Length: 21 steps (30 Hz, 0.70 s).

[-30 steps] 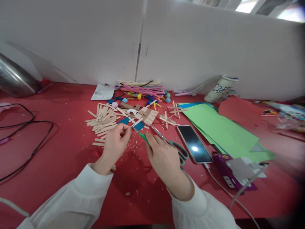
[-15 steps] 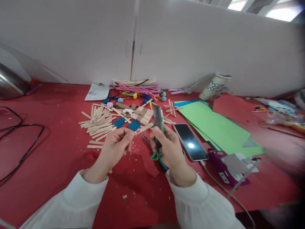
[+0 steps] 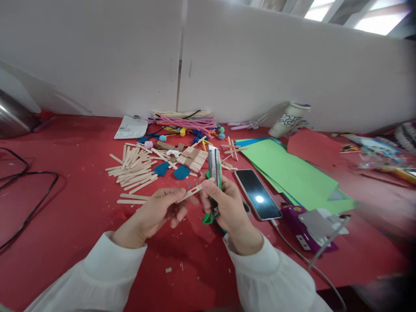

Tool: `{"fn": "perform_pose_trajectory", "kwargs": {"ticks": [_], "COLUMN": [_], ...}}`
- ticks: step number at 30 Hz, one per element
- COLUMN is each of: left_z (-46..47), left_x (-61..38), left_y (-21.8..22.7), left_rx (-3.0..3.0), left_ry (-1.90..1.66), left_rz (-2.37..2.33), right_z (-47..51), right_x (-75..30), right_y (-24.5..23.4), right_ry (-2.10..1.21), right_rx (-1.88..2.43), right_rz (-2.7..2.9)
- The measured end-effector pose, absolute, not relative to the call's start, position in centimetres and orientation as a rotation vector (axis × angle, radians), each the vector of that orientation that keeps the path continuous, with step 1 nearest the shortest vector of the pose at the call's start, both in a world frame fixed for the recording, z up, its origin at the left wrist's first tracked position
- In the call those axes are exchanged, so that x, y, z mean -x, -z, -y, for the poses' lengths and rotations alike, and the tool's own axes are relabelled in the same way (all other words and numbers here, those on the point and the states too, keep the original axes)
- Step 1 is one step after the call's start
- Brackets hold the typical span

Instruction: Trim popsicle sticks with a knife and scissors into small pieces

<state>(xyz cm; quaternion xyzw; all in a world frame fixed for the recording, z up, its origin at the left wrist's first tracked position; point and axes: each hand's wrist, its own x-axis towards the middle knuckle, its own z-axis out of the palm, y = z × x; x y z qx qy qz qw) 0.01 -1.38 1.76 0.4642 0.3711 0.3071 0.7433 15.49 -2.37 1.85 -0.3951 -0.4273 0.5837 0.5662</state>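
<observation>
My left hand [image 3: 160,211] pinches one end of a thin wooden craft stick [image 3: 194,190] that has a notch cut into it. My right hand [image 3: 224,203] grips a green utility knife [image 3: 214,173] upright, blade end pointing up, and its thumb and fingertips also touch the stick's far end. Both hands hover just above the red table [image 3: 74,225], over scattered wood shavings [image 3: 182,264]. A pile of plain craft sticks [image 3: 134,167] lies just beyond my left hand.
A phone [image 3: 258,193] with a cable lies right of my right hand, next to green paper sheets [image 3: 292,171] and a purple box [image 3: 308,229]. Pipe cleaners [image 3: 188,121] and a paper cup [image 3: 288,119] sit near the white wall. Black cables [image 3: 29,190] loop at left.
My right hand lifted the green knife off the table and turned it upright. Both hands rose and came together on the stick. The camera view shifted slightly right.
</observation>
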Motion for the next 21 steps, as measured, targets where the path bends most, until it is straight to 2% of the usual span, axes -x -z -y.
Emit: {"fn": "perform_pose_trajectory", "kwargs": {"ticks": [3,7,13,16,21], "left_z": [1.3,0.9,0.2,0.1,0.2], "left_x": [0.0,-0.3,-0.2,-0.2,-0.2], "left_y": [-1.7,-1.8,-1.3,-1.1,-1.1], "left_rx": [-0.968,-0.892,-1.047,-1.069,-1.073], "left_ry": [-0.667,-0.882,-1.231,-1.239,-1.202], "left_rz": [-0.803,-0.903,-1.154,-1.166,-1.137], "right_z": [2.3,2.1,2.6,2.7,2.6], "right_x": [-15.4,-15.6,-16.1,-16.0,-15.9], "right_y": [-1.7,-1.6,-2.0,-2.1,-2.1], "right_ry": [-1.333,-1.132,-1.061,-0.920,-0.827], "right_rx": [0.976,1.094,1.290,1.362,1.419], "right_rz": [0.988,0.976,1.556,1.778,1.827]}}
